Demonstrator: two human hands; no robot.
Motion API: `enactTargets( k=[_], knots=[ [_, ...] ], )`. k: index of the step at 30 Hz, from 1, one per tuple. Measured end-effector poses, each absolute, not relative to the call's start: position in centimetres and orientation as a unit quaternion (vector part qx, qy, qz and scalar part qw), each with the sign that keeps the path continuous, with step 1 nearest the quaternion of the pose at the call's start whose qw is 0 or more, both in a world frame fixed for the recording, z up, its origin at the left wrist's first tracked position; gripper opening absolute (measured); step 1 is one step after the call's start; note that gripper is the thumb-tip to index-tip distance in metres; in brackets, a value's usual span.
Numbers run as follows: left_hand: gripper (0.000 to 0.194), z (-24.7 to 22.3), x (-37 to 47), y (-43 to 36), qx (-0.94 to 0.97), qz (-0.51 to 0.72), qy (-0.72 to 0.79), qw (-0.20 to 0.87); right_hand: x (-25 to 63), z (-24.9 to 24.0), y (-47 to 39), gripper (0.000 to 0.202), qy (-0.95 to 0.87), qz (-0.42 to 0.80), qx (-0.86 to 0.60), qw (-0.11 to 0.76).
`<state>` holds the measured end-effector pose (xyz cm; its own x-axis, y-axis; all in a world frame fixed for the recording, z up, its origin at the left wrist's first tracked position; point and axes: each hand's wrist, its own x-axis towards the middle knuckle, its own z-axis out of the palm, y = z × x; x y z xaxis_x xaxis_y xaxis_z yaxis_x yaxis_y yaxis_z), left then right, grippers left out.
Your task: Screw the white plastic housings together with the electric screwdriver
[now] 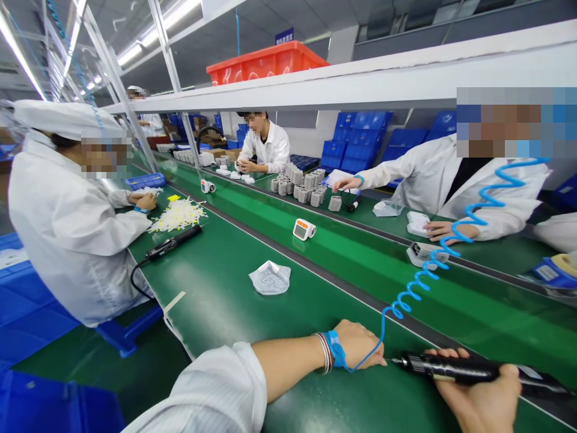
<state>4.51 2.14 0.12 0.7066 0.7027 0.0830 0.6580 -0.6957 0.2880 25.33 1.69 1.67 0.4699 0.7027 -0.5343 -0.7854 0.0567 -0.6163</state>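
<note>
My right hand (484,400) is wrapped around a black electric screwdriver (419,364), its bit pointing left. Just off the bit's tip is my left hand (360,344), fingers drawn together in a pinch; whatever they hold is too small or hidden to make out. Around the left wrist runs a blue anti-static strap (334,349), from which a coiled blue cord (424,282) rises to the upper right. On the green bench (225,313) farther ahead lies an open clear plastic bag (270,279) of tiny metal parts, probably screws.
A green conveyor belt (252,213) carries white wrist-monitor-like devices (305,229). At left, a co-worker (67,222) sits by a white-and-yellow pile (178,214) and another screwdriver (174,242). Co-workers sit opposite. A shelf (360,78) with a red bin (270,62) spans overhead.
</note>
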Motion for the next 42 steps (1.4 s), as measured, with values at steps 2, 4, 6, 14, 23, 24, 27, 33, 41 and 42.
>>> enactTargets(
  k=[2,4,6,14,23,24,27,33,41,42],
  knots=[
    [0.029,0.7,4.5,1.9,0.923,0.077,0.364,0.102,25.3,1.7,1.7,0.039,0.042,0.509,-0.462,0.725],
    [0.029,1.3,4.6,1.6,0.924,0.061,0.364,0.100,25.1,1.8,1.7,0.039,0.038,0.512,-0.460,0.725],
    [0.030,1.7,4.7,1.3,0.921,0.056,0.372,0.100,25.0,1.9,1.6,0.039,0.038,0.517,-0.455,0.724],
    [0.039,0.7,4.9,1.2,0.908,0.122,0.392,0.084,24.5,2.2,1.4,0.042,0.044,0.519,-0.450,0.725],
    [0.047,3.7,0.8,11.0,0.757,0.353,0.549,0.021,24.3,2.3,1.4,0.041,0.053,0.543,-0.401,0.736],
    [0.051,4.2,0.4,12.7,0.738,0.354,0.574,0.019,24.2,2.3,1.4,0.040,0.052,0.542,-0.399,0.738],
    [0.061,5.4,-0.6,16.9,0.681,0.363,0.636,0.025,24.2,2.2,1.5,0.038,0.048,0.541,-0.393,0.742],
    [0.057,4.9,-1.7,20.5,0.628,0.375,0.672,0.117,24.4,2.0,1.4,0.036,0.053,0.547,-0.370,0.749],
    [0.041,2.3,-2.6,20.9,0.595,0.443,0.636,0.213,24.5,1.9,1.5,0.037,0.049,0.551,-0.359,0.751],
    [0.039,2.1,-2.8,20.8,0.586,0.456,0.630,0.228,24.5,1.9,1.5,0.037,0.049,0.552,-0.359,0.751]
  ],
)
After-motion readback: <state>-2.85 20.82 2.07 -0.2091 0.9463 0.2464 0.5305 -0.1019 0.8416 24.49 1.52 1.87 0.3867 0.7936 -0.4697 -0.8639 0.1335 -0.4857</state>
